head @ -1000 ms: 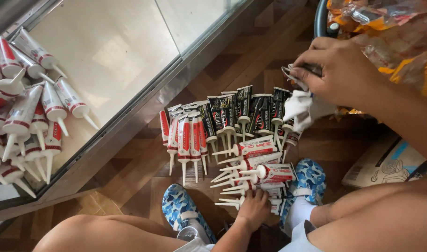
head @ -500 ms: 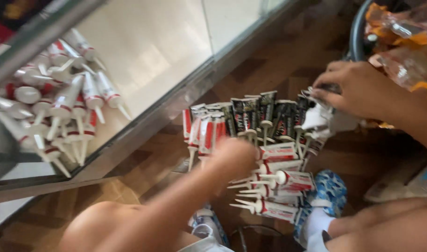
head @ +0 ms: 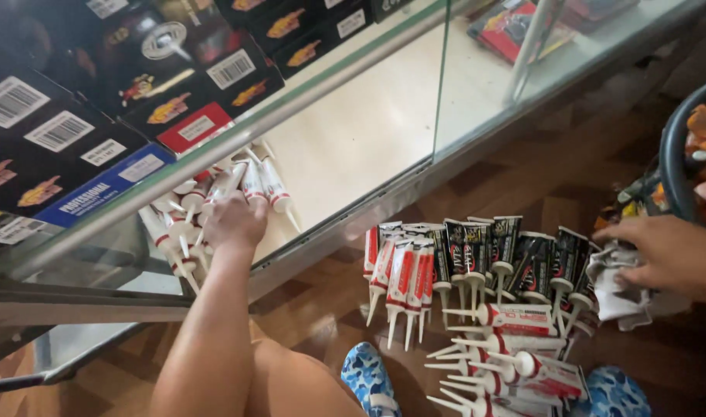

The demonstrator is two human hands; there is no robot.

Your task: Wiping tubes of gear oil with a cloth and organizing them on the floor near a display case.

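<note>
Sealant tubes (head: 214, 202), white with red labels and long nozzles, bunched on the cabinet shelf (head: 353, 147) right under the left hand (head: 235, 222), fingers curled down onto them. Right hand (head: 665, 253) off to the side, fingers spread flat on a white rag (head: 614, 289), just beside the black tubes (head: 523, 259) fanned on the wood floor (head: 538, 181).

Tubes (head: 214, 208) in cabinet (head: 353, 147), others (head: 476, 270) right
</note>
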